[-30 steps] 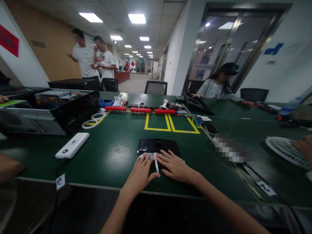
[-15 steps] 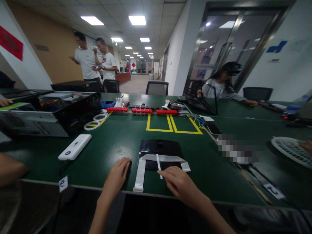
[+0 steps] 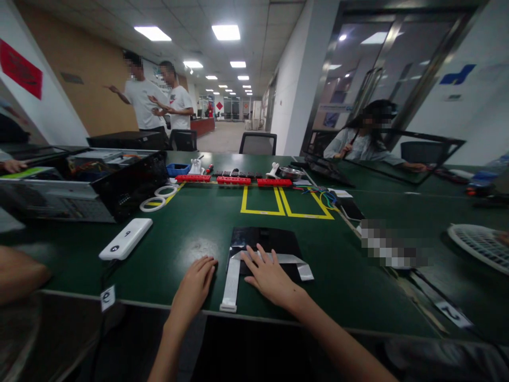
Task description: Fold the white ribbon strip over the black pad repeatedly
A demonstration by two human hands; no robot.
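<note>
A thin black panel [image 3: 284, 239], perhaps a small screen, lies on the green table near its front edge. Across it runs a folded white ribbon cable [image 3: 230, 286], whose left end hangs down toward the edge with a connector [image 3: 228, 307]. My right hand [image 3: 270, 273] lies open, fingers spread, over the cable and the panel's lower middle. Under it, the narrow white strip is hidden. Just left of the panel, my left hand [image 3: 194, 284] rests on the table with its fingers stretched out together, holding nothing.
An opened computer case [image 3: 119, 185] stands at the left, near a white power bank [image 3: 126, 239] with a cable. Red racks [image 3: 234, 181], white rings [image 3: 152, 204] and a phone [image 3: 351, 208] lie farther back. Across the table, a person holds a black frame [image 3: 445, 156].
My right hand has left its pinch on the narrow white strip and moved up and left, flattening over the ribbon cable. My left hand stays put. The other person's black frame has swung right.
</note>
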